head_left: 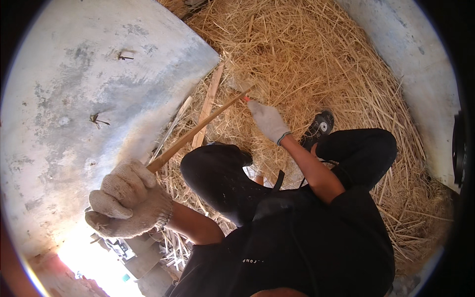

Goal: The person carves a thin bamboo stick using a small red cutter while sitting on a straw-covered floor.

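Observation:
My left hand (127,200), in a whitish knitted work glove, is closed round the near end of a long tan strip (198,127) of bamboo or wood. From there the strip slants up and away to the right, narrowing toward its far tip. My right hand (267,121), gloved the same way, is closed beside that far end. A small red-orange piece (246,99) shows at its fingertips, against the strip. What that piece belongs to is hidden by the glove, and I cannot tell whether the right fingers also touch the strip.
Shavings and thin strips (297,54) cover the floor deeply. A flat wooden slat (210,101) lies by the corner of a stained whitish wall (99,74) on the left. Another pale wall (415,74) stands right. My bent knees and black shoe (320,126) flank the work.

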The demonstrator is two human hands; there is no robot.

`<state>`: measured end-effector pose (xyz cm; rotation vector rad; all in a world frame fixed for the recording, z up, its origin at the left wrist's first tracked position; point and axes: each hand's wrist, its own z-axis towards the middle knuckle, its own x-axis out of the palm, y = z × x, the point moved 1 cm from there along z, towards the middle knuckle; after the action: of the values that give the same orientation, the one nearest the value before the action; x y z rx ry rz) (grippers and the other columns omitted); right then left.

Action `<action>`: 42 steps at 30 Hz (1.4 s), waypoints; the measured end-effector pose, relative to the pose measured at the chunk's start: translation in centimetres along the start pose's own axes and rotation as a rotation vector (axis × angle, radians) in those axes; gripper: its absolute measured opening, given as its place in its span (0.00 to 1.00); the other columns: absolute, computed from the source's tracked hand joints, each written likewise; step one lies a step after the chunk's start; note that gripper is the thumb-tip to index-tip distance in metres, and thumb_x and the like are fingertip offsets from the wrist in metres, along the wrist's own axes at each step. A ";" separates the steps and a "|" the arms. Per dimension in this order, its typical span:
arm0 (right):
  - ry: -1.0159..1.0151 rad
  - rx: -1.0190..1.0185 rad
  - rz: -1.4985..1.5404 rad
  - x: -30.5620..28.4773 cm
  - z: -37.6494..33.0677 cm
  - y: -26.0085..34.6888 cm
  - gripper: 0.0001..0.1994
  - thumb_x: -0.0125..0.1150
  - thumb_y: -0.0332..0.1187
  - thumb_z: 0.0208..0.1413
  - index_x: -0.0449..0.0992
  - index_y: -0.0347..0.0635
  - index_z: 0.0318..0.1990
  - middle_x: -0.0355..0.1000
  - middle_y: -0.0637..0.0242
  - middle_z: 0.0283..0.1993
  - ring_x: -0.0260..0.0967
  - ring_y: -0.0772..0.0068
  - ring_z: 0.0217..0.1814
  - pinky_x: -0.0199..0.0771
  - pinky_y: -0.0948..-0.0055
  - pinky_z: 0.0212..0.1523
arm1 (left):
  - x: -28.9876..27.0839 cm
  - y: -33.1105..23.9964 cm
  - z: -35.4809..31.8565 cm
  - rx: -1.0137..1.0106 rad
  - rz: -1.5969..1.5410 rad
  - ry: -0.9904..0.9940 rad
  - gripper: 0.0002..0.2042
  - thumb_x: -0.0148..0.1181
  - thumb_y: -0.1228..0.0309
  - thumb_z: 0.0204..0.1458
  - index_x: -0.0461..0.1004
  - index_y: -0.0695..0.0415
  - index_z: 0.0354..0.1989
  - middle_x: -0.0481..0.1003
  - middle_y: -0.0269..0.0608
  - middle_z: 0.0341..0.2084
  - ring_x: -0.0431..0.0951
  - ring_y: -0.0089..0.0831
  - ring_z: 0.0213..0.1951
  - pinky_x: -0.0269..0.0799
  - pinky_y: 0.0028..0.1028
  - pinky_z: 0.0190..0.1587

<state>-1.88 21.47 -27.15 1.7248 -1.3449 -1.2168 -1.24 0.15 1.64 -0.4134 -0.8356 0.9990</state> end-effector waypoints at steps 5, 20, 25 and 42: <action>0.057 -0.211 0.047 1.6 -0.1 2.4 0.42 0.35 0.68 0.67 0.80 0.31 0.47 0.75 0.39 0.28 0.72 0.40 0.32 0.70 0.51 0.38 | 0.2 -0.1 0.6 -0.048 -0.005 0.164 0.23 0.38 0.57 0.65 0.60 0.46 0.14 0.56 0.29 0.07 0.49 0.24 0.11 0.51 0.27 0.14; 0.078 -0.028 -0.073 1.7 5.4 -3.3 0.43 0.34 0.71 0.64 0.82 0.37 0.43 0.77 0.42 0.34 0.76 0.38 0.42 0.74 0.49 0.45 | -1.0 -0.3 0.6 -0.042 0.039 0.214 0.27 0.35 0.50 0.69 0.64 0.49 0.17 0.60 0.30 0.09 0.56 0.24 0.11 0.57 0.28 0.13; -0.043 -0.192 -0.323 2.6 7.6 -4.8 0.41 0.34 0.69 0.65 0.83 0.37 0.39 0.78 0.44 0.32 0.76 0.39 0.39 0.74 0.49 0.43 | -2.4 -0.3 1.3 -0.003 0.007 0.043 0.26 0.44 0.54 0.68 0.62 0.46 0.13 0.56 0.28 0.06 0.49 0.21 0.08 0.51 0.26 0.11; -0.054 -0.090 -0.353 1.4 5.2 -4.4 0.41 0.35 0.67 0.67 0.79 0.33 0.31 0.73 0.38 0.29 0.74 0.35 0.35 0.72 0.47 0.38 | -3.5 -1.1 0.1 0.028 0.004 0.200 0.27 0.42 0.50 0.68 0.63 0.47 0.15 0.58 0.29 0.08 0.55 0.23 0.09 0.60 0.28 0.12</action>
<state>-4.99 21.72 -33.41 1.9305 -1.0231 -1.5003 -1.64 -3.46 0.90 -0.4827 -0.6403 0.9552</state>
